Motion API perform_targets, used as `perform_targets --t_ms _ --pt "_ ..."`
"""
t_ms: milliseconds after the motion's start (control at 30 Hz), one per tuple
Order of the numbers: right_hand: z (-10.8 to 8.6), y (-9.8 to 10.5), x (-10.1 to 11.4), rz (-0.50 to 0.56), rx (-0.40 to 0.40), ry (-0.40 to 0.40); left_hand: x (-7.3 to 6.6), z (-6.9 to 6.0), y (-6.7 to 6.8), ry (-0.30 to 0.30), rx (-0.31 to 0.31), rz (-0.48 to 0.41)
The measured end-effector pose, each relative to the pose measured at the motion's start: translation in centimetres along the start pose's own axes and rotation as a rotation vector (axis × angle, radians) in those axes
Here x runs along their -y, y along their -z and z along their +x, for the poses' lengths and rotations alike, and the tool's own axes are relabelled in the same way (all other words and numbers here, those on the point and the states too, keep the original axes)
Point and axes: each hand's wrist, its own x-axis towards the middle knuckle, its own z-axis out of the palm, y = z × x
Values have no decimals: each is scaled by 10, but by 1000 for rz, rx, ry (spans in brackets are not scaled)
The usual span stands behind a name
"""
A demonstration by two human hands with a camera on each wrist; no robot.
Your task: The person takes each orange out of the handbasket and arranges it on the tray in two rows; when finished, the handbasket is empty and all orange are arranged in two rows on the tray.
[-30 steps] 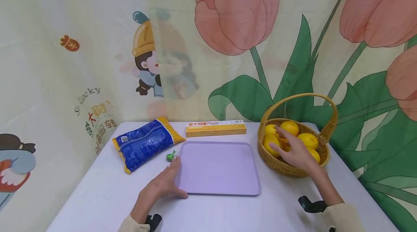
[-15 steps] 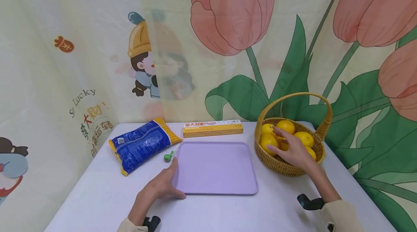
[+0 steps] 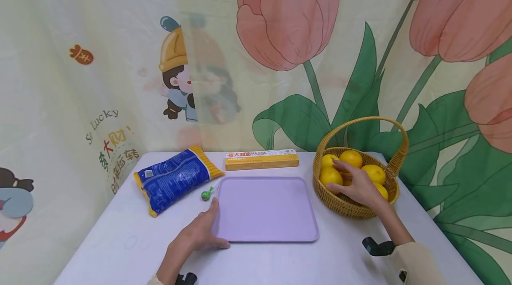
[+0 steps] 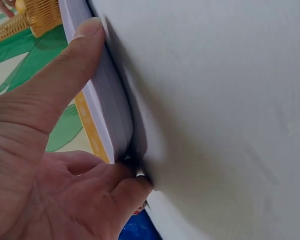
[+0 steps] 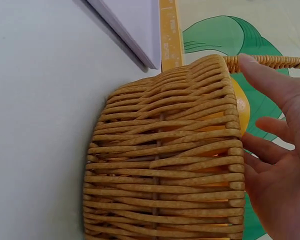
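Note:
A lilac tray (image 3: pixel 264 209) lies on the white table, its surface bare. At the tray's near left corner my left hand (image 3: pixel 198 231) rests, thumb along the near edge and fingers at the left side; the left wrist view shows the thumb (image 4: pixel 65 75) against the rim. On the right, a wicker basket (image 3: pixel 344 207) with a tall handle holds several yellow lemons (image 3: pixel 374 173). Over its near rim reaches my right hand (image 3: pixel 360 187), thumb and fingers spread by a lemon (image 3: pixel 330 177) at the left. Whether the fingertips touch it is hard to tell.
Behind the tray stands a yellow pasta box (image 3: pixel 262 160). A blue bag with yellow ends (image 3: pixel 174 180) lies at the back left. Close to the tray's left edge is a small green-wrapped lollipop (image 3: pixel 206 194). A printed curtain (image 3: pixel 280 98) hangs behind the table.
My right hand has lowered slightly toward the left lemons, its thumb and fingers closer to one. The left hand keeps its place at the tray corner. The head view has shifted a little.

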Motion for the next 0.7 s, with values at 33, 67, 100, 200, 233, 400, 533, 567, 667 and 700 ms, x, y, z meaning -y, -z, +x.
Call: perform_targets --t_ms 33,67,100,200,233,400,533,567,667,700 --pt "2 0 0 8 5 -3 0 -1 0 2 -4 2" --pt "4 0 0 16 9 -4 0 -2 -1 6 -5 5" --pt "6 1 -1 23 16 -8 1 -2 -2 8 -7 2" --pt "9 2 -2 36 36 -26 2 -4 -4 6 -11 -1" --pt "10 2 -3 39 44 -36 2 -4 -5 7 -10 -1" --pt "10 3 -5 31 85 -62 2 -5 -7 9 -9 1" --pt "15 3 -5 6 105 -50 2 -6 -6 11 -11 5" --pt "17 3 -5 4 107 -49 2 -6 -6 11 -11 8" --pt "25 6 -3 -17 129 -30 1 -6 -5 17 -11 10" --pt "29 7 -2 -25 142 -22 2 -5 -4 17 -12 10"
